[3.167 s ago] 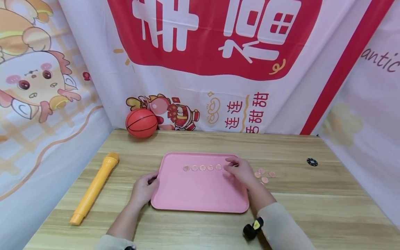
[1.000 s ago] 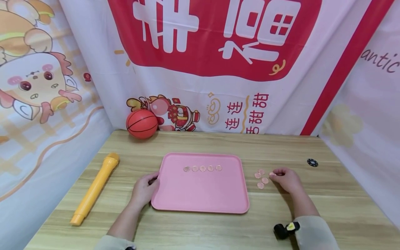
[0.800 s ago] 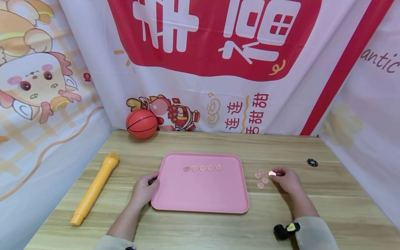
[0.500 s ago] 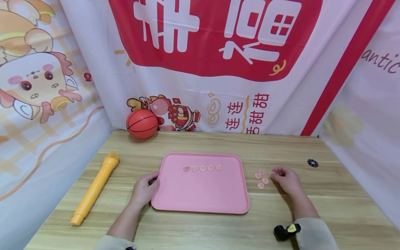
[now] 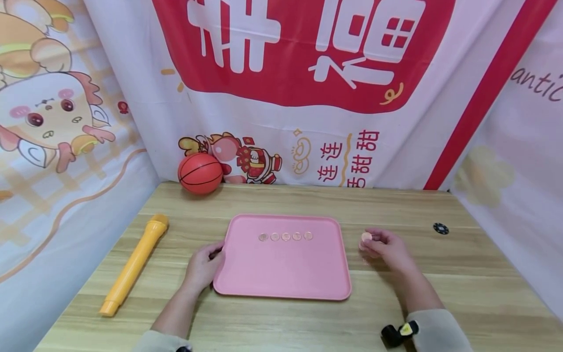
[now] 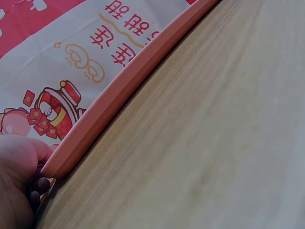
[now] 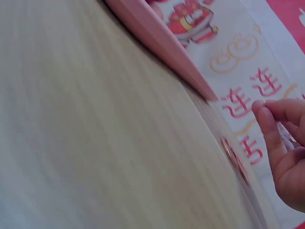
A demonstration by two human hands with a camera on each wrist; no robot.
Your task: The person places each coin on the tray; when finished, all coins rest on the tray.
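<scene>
A pink tray [image 5: 281, 274] lies on the wooden table, with a row of several copper-coloured coins [image 5: 286, 237] across its upper half. My left hand [image 5: 204, 266] holds the tray's left edge; in the left wrist view its thumb lies at the rim [image 6: 114, 98] and the fingers curl below. Just right of the tray, my right hand [image 5: 389, 249] pinches one coin [image 5: 366, 236] between thumb and fingertips. In the right wrist view the hand [image 7: 286, 148] is raised above the loose coins [image 7: 234, 160] on the table, which it mostly hides in the head view.
A yellow toy microphone [image 5: 134, 266] lies on the left of the table. At the back left, a small red basketball [image 5: 200, 173] rests against the printed cloth backdrop [image 5: 281, 132]. A black poker chip [image 5: 441, 228] lies far right.
From over the tray, my right hand went right to the loose coins and picked one up. It has now moved back left with that coin. The left hand stays at the tray.
</scene>
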